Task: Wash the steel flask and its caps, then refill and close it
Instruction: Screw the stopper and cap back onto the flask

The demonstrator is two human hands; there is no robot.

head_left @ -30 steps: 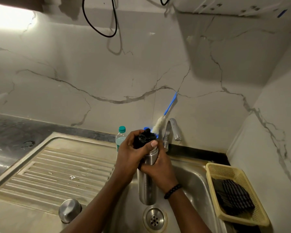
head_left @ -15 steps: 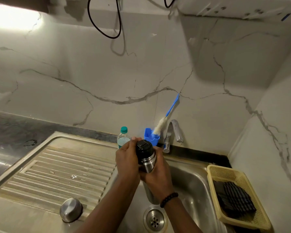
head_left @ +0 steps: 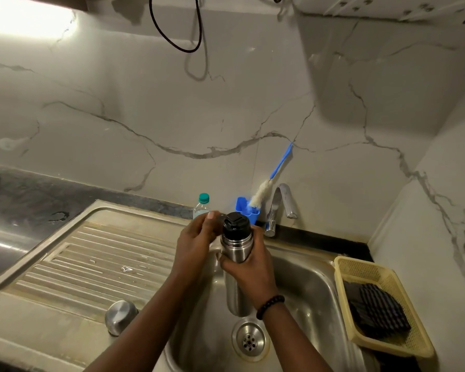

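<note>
Two hands meet at the steel flask [head_left: 236, 247] over the sink [head_left: 306, 285]. The right hand [head_left: 249, 267] has its grip wrapped round the flask's body from below, holding it upright and tilted slightly. The left hand [head_left: 196, 238] sits just beside the black inner cap [head_left: 236, 226], fingers loosely curled near its edge; whether that grip actually touches the cap is hard to tell. The cap sits on the flask's neck. A steel outer cap [head_left: 120, 316] stands dome-up on the draining board [head_left: 73, 267]. Behind the flask are a small plastic bottle [head_left: 200, 206], a blue holder [head_left: 246, 212] with a bottle brush [head_left: 269, 183], and the tap [head_left: 279, 205]. A yellow basket [head_left: 360, 267] rests at the sink's right.
</note>
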